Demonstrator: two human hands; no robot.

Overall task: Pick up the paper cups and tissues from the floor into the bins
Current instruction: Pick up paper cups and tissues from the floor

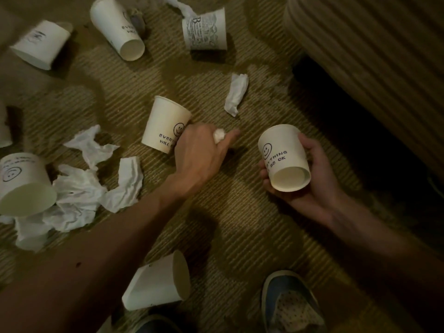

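Observation:
My right hand [312, 174] grips a white paper cup [283, 157] printed with a smiley face, mouth towards me. My left hand [199, 152] pinches a small balled tissue [219, 135] just above the carpet, beside a cup [165, 123] lying upside down. Several more white cups lie scattered: at the far left [40, 44], at the top [117, 27], a printed one [205, 28], one at the left edge [24, 183] and one near my feet [156, 282]. A crumpled tissue [236, 92] lies past my hands; a pile of tissues [91, 183] lies at the left.
The floor is an olive ribbed carpet [240, 224]. A striped couch or bed edge [372, 56] fills the upper right, with dark shadow beneath it. My blue shoe [288, 301] is at the bottom. No bin is in view.

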